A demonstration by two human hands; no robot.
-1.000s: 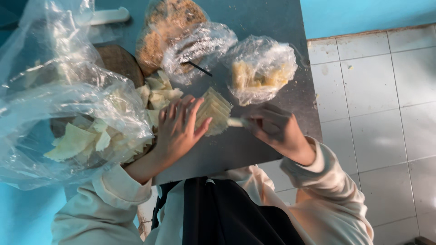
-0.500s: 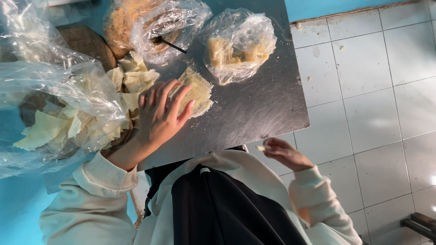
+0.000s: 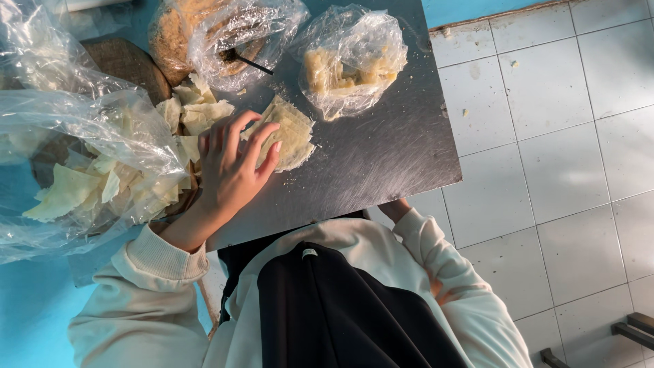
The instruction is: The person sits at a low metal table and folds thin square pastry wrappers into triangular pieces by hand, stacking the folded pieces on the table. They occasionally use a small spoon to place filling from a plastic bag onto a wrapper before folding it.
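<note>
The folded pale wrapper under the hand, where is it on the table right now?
In the head view the folded pale wrapper lies mid-table on the metal tabletop, under the left hand fingertips, below the small bag.

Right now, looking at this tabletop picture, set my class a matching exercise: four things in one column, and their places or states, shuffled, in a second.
Things:
1. left hand
2. right hand
3. dark stick
4. small clear bag

Places or states:
A. mostly hidden under the table edge
B. pokes out of a plastic-covered mound
C. lies flat on a pale folded sheet
D. holds yellowish lumps

Pairs: 1-C, 2-A, 3-B, 4-D
</note>
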